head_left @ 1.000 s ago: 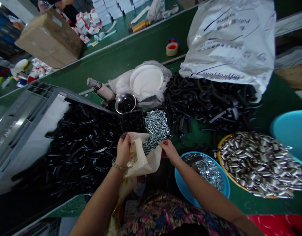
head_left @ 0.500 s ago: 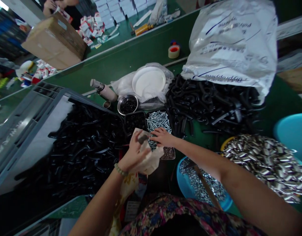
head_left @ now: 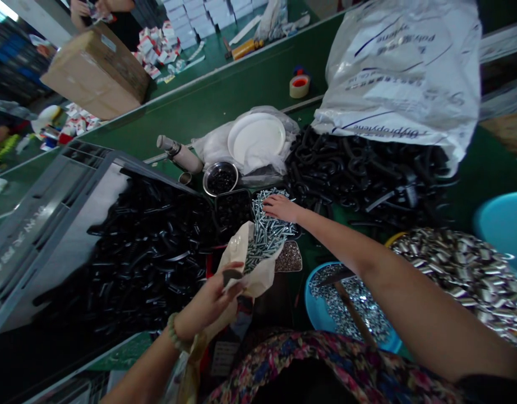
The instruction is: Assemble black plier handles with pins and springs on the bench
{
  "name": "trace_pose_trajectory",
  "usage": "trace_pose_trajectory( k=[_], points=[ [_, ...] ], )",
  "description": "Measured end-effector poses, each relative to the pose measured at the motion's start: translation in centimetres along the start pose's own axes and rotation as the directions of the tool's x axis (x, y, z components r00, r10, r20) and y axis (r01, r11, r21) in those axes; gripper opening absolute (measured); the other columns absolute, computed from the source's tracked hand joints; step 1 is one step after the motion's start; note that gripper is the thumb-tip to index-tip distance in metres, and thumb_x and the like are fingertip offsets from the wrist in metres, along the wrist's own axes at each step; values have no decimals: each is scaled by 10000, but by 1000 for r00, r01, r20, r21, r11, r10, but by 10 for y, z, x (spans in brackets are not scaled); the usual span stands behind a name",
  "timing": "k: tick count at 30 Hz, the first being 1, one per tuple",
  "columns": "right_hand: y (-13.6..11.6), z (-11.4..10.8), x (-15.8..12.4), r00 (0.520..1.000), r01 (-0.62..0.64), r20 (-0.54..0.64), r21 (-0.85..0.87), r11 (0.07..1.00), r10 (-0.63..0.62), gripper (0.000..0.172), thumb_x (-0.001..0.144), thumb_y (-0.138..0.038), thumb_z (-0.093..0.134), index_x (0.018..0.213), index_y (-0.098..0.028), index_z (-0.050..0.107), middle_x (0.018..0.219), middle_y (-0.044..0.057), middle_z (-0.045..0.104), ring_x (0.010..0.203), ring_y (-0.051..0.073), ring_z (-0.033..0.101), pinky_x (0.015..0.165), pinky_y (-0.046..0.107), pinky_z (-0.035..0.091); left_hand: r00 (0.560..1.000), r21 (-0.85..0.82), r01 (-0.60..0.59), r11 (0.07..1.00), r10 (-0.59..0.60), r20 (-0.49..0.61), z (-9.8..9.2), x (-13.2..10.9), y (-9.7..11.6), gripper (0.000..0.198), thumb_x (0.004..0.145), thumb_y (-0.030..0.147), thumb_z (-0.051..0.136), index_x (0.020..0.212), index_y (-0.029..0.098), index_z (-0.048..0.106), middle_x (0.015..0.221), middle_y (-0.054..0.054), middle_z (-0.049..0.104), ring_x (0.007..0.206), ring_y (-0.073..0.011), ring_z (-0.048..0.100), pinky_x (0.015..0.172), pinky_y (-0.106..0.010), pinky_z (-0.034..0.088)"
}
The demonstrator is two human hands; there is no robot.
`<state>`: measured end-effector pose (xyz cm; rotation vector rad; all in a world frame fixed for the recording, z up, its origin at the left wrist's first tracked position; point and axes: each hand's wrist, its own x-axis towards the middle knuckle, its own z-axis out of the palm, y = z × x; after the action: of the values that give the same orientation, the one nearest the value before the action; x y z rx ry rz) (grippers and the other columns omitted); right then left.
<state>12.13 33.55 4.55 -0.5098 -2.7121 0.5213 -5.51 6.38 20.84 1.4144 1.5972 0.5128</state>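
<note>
My left hand (head_left: 218, 289) grips the near side of an open cream-coloured bag (head_left: 233, 245), tilted towards the black tray of screws. A dark patch shows at the fingers, too unclear to name. Silver screws (head_left: 258, 255) lie in the bag's mouth and run on into the pile in the tray. My right hand (head_left: 280, 207) rests on the screws (head_left: 270, 224) at the tray's far part, fingers a little bent and apart. Just left of it stands a black tray of small dark parts (head_left: 233, 207). Nearer me is a small tray of tiny brownish parts (head_left: 290, 257).
A grey crate (head_left: 86, 185) of black parts stands left. Black curved parts (head_left: 355, 174) spill from a white sack (head_left: 405, 73). On the right are a blue basin (head_left: 311, 303) with a hammer (head_left: 353, 314) across it and shiny metal sleeves (head_left: 456, 269). A person works beyond a carton (head_left: 98, 73).
My right hand has moved away from the bag to the far part of the screws. My left hand has drawn back towards me, and more screws show in the bag's mouth.
</note>
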Motion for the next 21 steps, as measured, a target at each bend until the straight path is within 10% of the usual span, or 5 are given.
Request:
trace_pose_trajectory(
  k=[4, 9, 17, 21],
  points=[
    [-13, -5, -7, 986, -115, -118, 39, 993, 119, 306, 917, -320, 532, 1199, -252, 631, 1269, 99, 576, 1198, 280, 455, 1011, 469, 341, 978, -314, 149, 938, -186, -91, -16, -22, 4, 402, 789, 469, 653, 1092, 212, 718, 1305, -123, 596, 1154, -317, 576, 950, -396, 494],
    [-66, 15, -60, 838, -322, -302, 398, 859, 454, 314, 930, -285, 465, 1203, -207, 600, 1106, 113, 582, 1003, 225, 565, 895, 413, 485, 917, -643, 226, 732, -382, -113, -6, -46, -5, 536, 719, 514, 717, 1143, 188, 690, 1143, -135, 681, 998, -317, 651, 858, -399, 539],
    [-121, 38, -83, 926, -178, -170, 590, 788, 337, 382, 763, -51, 467, 1081, -209, 608, 1261, 112, 520, 1177, 211, 531, 959, 409, 473, 865, -750, 144, 646, -451, -222, 4, -71, 11, 465, 649, 480, 769, 1018, 199, 729, 1226, -120, 639, 929, -314, 667, 788, -383, 571],
    [-128, 33, -84, 901, -131, -235, 653, 746, 365, 188, 779, -84, 500, 883, -210, 593, 1175, 99, 552, 1093, 202, 565, 897, 386, 497, 755, -756, 49, 653, -519, -400, 2, -78, 28, 480, 564, 590, 767, 876, 225, 743, 1083, -87, 704, 871, -312, 678, 724, -384, 590]
  ],
)
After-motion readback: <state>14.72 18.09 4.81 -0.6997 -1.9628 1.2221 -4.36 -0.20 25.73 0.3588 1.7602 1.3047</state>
